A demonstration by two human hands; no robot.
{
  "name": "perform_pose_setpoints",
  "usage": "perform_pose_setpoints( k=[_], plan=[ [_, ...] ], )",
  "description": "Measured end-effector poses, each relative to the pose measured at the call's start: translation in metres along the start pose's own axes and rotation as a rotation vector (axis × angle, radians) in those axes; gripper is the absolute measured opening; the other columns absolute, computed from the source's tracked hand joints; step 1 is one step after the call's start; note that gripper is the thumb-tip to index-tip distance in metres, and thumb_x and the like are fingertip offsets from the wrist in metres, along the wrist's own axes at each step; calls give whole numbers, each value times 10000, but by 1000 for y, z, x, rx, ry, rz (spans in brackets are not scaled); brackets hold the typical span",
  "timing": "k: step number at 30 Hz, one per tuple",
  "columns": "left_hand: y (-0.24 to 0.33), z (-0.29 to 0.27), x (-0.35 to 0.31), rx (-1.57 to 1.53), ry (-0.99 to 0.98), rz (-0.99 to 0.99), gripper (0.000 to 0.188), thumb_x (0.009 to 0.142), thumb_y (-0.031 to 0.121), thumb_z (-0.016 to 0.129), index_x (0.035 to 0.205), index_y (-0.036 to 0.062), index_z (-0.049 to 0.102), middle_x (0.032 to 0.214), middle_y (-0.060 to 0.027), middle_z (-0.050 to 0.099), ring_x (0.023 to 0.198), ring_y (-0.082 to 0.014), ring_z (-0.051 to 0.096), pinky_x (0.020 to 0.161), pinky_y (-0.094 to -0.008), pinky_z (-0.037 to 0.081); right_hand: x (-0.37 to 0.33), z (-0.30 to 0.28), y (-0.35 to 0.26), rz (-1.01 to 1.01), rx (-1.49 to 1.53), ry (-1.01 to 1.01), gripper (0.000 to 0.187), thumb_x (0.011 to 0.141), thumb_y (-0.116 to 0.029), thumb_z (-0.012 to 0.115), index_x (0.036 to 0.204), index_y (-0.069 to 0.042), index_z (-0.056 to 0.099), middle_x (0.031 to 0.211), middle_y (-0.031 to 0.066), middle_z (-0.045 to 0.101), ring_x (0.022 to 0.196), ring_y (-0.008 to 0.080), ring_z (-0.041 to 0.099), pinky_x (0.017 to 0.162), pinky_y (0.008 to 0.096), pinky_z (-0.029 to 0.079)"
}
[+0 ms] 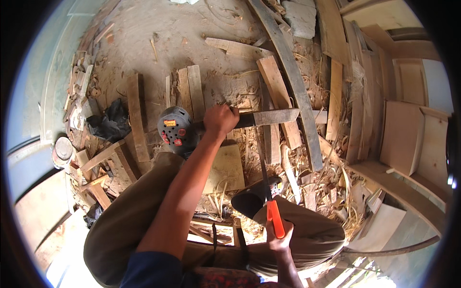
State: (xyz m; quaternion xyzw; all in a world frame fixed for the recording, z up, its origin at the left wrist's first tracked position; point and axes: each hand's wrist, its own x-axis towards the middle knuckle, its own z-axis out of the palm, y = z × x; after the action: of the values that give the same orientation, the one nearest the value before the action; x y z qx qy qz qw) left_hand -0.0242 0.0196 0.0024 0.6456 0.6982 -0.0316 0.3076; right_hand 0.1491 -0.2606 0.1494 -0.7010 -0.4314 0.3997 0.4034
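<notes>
My left hand (221,120) is closed on a wooden board (276,116) that lies crosswise in the middle, its pale end pointing right. My right hand (279,236) grips the orange handle of a handsaw (275,218). The dark, narrow blade runs up and away from that handle to the board's near edge, right of my left hand. I cannot tell whether its teeth have entered the wood. A dark clog (177,132) on my left foot covers part of the board's left end. Another dark shoe (254,199) shows beside the blade.
Several loose planks (137,115) lie on the dirt floor, among shavings and offcuts. A long curved grey plank (293,79) stretches down the right side. A black plastic bag (109,120) and a round can (62,150) are at left. Wooden frames (403,139) stand far right.
</notes>
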Motion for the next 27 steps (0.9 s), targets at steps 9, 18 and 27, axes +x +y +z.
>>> perform_pose_setpoints(
  k=[9,18,27],
  plan=[
    [-7,4,2,-6,31,-12,489,927,421,495,841,18,758,832,-246,709,809,-422,702,763,-526,566,35,37,19,146,-122,-34,101,879,-32,655,809,30,620,644,22,555,624,85,516,544,291,421],
    [6,12,3,-51,103,30,477,921,425,515,842,22,757,829,-232,713,809,-405,708,752,-508,570,108,64,16,278,153,-31,110,876,-56,664,820,14,600,603,30,571,575,102,514,540,308,374],
    [-6,11,-2,-24,74,-16,497,938,427,495,824,18,753,765,-219,705,745,-406,707,705,-517,577,60,30,10,362,75,-44,104,880,-64,648,825,25,636,667,17,597,584,85,533,485,297,392]
  ],
)
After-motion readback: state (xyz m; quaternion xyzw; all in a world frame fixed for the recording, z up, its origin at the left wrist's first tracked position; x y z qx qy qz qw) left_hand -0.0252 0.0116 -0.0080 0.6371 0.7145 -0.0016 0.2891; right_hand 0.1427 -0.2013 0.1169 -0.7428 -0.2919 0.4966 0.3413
